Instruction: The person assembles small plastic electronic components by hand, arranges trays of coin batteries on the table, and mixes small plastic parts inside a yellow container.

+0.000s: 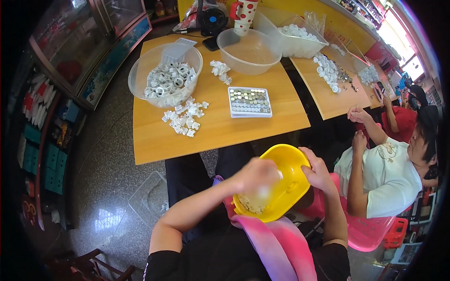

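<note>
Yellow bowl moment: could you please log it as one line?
left hand: inside yellow bowl, blurred | right hand: gripping bowl rim | bowl: tilted over lap, small pale pieces inside

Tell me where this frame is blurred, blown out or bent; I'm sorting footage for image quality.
Head view: the left hand is smeared by motion blur inside the yellow bowl, while the right hand on its rim stays sharp; the windows at upper right are blown out; glare patches shine on the floor; the wooden table edges bow from fisheye distortion; the corners are dark.
</note>
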The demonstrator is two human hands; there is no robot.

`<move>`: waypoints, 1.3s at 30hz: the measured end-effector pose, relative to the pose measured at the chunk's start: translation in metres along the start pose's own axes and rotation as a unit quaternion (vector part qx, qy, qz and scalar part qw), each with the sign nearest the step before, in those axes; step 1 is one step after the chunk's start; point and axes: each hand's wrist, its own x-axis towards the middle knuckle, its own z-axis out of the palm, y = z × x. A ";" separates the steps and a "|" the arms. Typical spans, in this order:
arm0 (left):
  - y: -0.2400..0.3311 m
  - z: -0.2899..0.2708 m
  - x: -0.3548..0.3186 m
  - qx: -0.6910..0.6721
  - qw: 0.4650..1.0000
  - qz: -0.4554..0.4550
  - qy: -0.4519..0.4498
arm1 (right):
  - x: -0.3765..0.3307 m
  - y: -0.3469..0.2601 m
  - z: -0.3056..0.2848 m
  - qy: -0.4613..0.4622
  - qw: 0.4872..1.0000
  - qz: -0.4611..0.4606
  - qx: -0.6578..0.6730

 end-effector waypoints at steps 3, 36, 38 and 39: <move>0.048 -0.028 -0.021 -0.017 0.994 0.058 0.096 | -0.002 0.005 0.001 -0.015 0.994 0.037 0.098; 0.016 -0.182 -0.039 0.594 0.582 0.316 0.458 | -0.011 0.105 -0.161 0.401 0.828 0.261 0.293; 0.018 -0.181 -0.044 0.577 0.584 0.322 0.472 | -0.008 0.110 -0.169 0.351 0.849 0.225 0.324; 0.021 -0.178 -0.041 0.559 0.580 0.347 0.481 | -0.012 0.120 -0.178 0.323 0.860 0.213 0.334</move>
